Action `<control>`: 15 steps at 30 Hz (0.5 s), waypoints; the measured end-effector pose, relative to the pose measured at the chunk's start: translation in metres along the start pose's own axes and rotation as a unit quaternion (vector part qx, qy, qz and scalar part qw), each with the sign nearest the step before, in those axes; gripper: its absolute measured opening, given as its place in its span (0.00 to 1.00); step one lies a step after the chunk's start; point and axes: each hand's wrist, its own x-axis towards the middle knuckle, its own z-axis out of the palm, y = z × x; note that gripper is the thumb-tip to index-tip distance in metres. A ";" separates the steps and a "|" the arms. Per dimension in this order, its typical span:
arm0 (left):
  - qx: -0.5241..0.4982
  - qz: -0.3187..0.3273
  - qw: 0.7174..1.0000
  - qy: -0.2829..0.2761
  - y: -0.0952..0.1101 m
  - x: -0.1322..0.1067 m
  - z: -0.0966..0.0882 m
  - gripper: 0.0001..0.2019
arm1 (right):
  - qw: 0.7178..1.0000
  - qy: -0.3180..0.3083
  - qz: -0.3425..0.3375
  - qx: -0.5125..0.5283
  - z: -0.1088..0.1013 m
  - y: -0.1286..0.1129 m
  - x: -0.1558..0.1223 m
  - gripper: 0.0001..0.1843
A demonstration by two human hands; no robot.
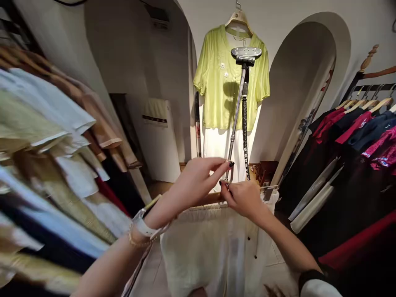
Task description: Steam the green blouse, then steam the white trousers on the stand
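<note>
A white skirt or pair of trousers (213, 247) hangs from a wooden clip hanger (210, 199) in front of me. My left hand (198, 179) pinches the hanger's metal hook at its top, near the pole of a garment steamer (235, 119). Just below it, my right hand (243, 199) is closed on the hanger at the base of that hook. The steamer head (246, 53) rests atop the pole. Behind it a lime-green blouse (222, 78) hangs on a wooden hanger (238, 18) over a white garment (216, 144).
A rack of pale and beige shirts (46, 136) crowds the left side. Dark, red and pink tops (359, 128) hang on a rack at the right. White arched walls (297, 82) stand behind, with a white panel (159, 136) in the left archway.
</note>
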 end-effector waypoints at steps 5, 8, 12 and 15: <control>0.005 0.116 0.993 0.017 -0.063 0.098 -0.033 0.18 | 0.992 -0.011 0.088 -0.094 0.002 0.027 0.104 0.31; -0.034 0.169 0.985 0.018 -0.099 0.156 -0.044 0.17 | 0.981 -0.014 0.129 -0.141 0.004 0.042 0.156 0.32; -0.098 0.219 0.971 -0.019 -0.134 0.222 -0.042 0.17 | 0.969 -0.021 0.172 -0.176 0.009 0.062 0.198 0.31; -0.138 0.238 0.960 -0.046 -0.148 0.255 -0.032 0.16 | 0.963 -0.022 0.204 -0.176 0.017 0.076 0.210 0.30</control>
